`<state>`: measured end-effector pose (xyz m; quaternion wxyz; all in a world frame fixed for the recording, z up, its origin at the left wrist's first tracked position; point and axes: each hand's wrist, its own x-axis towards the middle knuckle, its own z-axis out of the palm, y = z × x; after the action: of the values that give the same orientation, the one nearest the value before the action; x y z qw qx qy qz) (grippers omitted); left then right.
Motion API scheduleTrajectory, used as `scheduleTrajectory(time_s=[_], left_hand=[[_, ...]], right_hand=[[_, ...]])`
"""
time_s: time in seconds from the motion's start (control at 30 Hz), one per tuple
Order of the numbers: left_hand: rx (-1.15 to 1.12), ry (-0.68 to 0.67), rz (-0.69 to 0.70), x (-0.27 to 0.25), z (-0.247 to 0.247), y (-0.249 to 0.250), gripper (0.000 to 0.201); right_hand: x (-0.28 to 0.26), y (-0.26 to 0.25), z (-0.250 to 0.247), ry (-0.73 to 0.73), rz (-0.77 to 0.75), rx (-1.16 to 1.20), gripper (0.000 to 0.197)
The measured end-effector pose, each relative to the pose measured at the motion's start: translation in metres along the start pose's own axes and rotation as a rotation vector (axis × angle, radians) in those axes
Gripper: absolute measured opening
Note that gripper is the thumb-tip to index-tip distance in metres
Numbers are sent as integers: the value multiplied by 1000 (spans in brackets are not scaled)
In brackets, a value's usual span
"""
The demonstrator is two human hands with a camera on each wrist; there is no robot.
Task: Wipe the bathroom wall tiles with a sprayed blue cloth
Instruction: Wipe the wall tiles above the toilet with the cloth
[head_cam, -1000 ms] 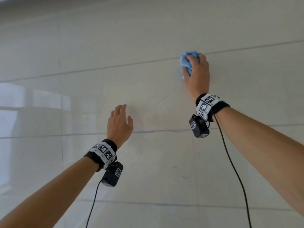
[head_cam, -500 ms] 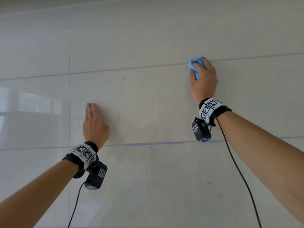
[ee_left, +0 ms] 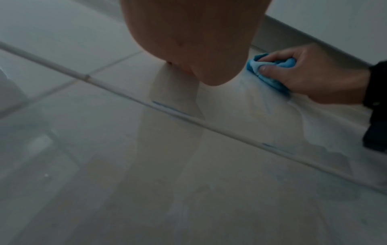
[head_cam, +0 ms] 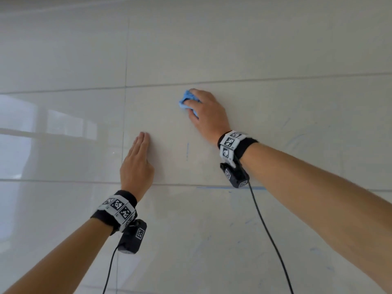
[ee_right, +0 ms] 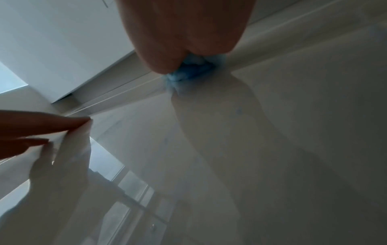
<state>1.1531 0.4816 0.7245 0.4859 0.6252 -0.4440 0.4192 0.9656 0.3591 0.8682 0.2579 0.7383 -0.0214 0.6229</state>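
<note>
The right hand (head_cam: 206, 112) grips a bunched blue cloth (head_cam: 186, 100) and holds it against the glossy wall tiles (head_cam: 275, 49), just below a horizontal grout line (head_cam: 275, 79). The cloth sits under the fingers and palm, and its crumpled folds stick out past the fingertips on the upper left side of the hand; in the left wrist view the thumb and fingers curl round the wad (ee_left: 270, 73), with the blue fabric trailing under the heel of the hand onto the tile. In the right wrist view only a small lump of the cloth (ee_right: 188, 73) shows beneath the palm, touching the wall. The left hand (head_cam: 136, 166) lies flat on the same tile, lower and to the left of the cloth and apart from it, fingers straight and together, holding nothing. Faint blue streaks (head_cam: 231, 187) mark the grout line below the right wrist, and a short blue vertical mark (head_cam: 187, 151) sits between the two hands
</note>
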Motion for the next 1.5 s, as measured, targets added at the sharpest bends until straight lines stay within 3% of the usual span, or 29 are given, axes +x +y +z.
scheduleTrajectory(time_s=[0.07, 0.17, 0.27, 0.47, 0.6, 0.7, 0.77, 0.87, 0.93, 1.0, 1.1, 1.2, 1.23, 1.3, 1.4, 1.5], left_hand=[[9, -35, 44, -1, -8, -8, 85], [5, -58, 76, -2, -16, -16, 87], [-29, -53, 95, -2, -19, -19, 87], [-97, -12, 89, -3, -14, -30, 89], [-123, 15, 62, -8, -10, -32, 80], [-101, 18, 47, -11, -7, -32, 77], [-98, 6, 35, -10, -6, -29, 77], [-88, -4, 33, -10, -8, -27, 79], [-84, -9, 38, -10, -7, -24, 79], [-83, -9, 31, -10, -9, -24, 80], [-117, -11, 25, -17, -10, -29, 80], [-108, -42, -3, -33, -11, -33, 80], [-88, -57, -18, -36, -12, -33, 81], [-49, -79, -29, -38, -15, -29, 80], [-27, -90, -27, -39, -16, -20, 79], [13, -94, -34, -42, -12, -15, 83]], right_hand=[[14, 4, -14, -34, 5, -8, 31], [44, 22, -39, 163, 157, -24, 32], [51, 25, -34, 125, 161, -92, 30], [23, -32, 31, 100, -75, -24, 27], [-1, -56, 56, -133, -364, -94, 21], [19, -48, 38, -294, -499, -213, 19], [50, -36, 14, -238, -399, -281, 25], [82, -15, 1, -136, -69, -317, 34], [69, -21, 15, -40, -30, -275, 42], [28, -49, 41, -55, -115, -155, 38], [-51, -98, 64, -232, -387, 28, 23], [-52, -86, 50, -419, -521, -84, 21], [-37, -75, 39, -377, -483, -88, 19], [8, -35, 12, -146, -298, -163, 26], [49, 14, -33, -74, 41, -281, 28], [34, 6, -18, 67, 116, -230, 30]])
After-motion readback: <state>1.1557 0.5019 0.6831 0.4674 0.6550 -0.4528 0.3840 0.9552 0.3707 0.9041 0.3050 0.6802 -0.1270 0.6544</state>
